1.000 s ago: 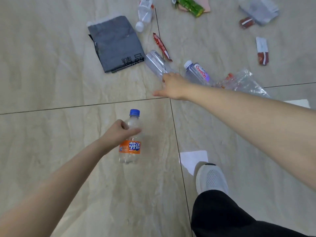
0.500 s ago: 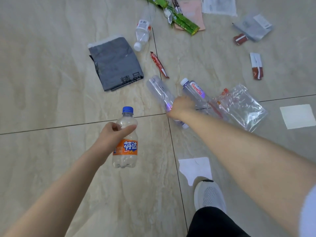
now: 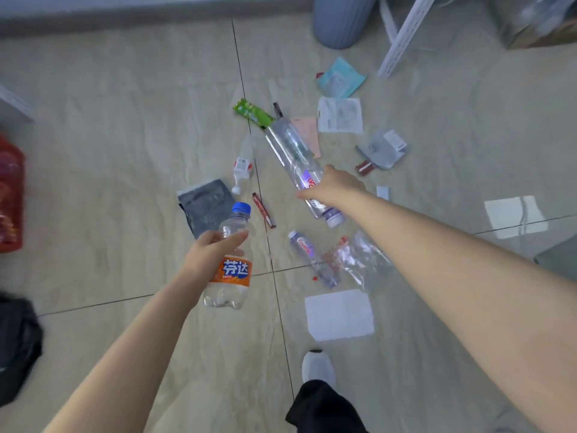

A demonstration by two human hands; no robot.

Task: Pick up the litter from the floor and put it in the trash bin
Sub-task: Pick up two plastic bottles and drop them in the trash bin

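My left hand [image 3: 209, 251] grips an empty orange-labelled soda bottle [image 3: 230, 273] with a blue cap, held upright above the tiled floor. My right hand [image 3: 335, 185] is closed around a long clear water bottle [image 3: 295, 157], lifted off the floor and tilted, cap end toward me. Below it on the floor lie a small clear bottle [image 3: 309, 256] with a white cap and a crumpled clear plastic bag [image 3: 359, 259]. A blue-grey ribbed bin [image 3: 340, 20] stands at the top by the wall.
Litter is scattered ahead: a grey pouch [image 3: 207, 206], a small white bottle [image 3: 243, 165], a red stick wrapper [image 3: 263, 210], a green wrapper [image 3: 251, 112], papers [image 3: 340, 115] and a white sheet [image 3: 338, 314]. A red container [image 3: 11, 195] and black bag [image 3: 15, 345] sit left. My shoe [image 3: 318, 367] is below.
My right hand has closed on the long clear bottle and raised it off the floor. The view has tilted up, bringing the wall and bin into sight. My left hand still holds the soda bottle.
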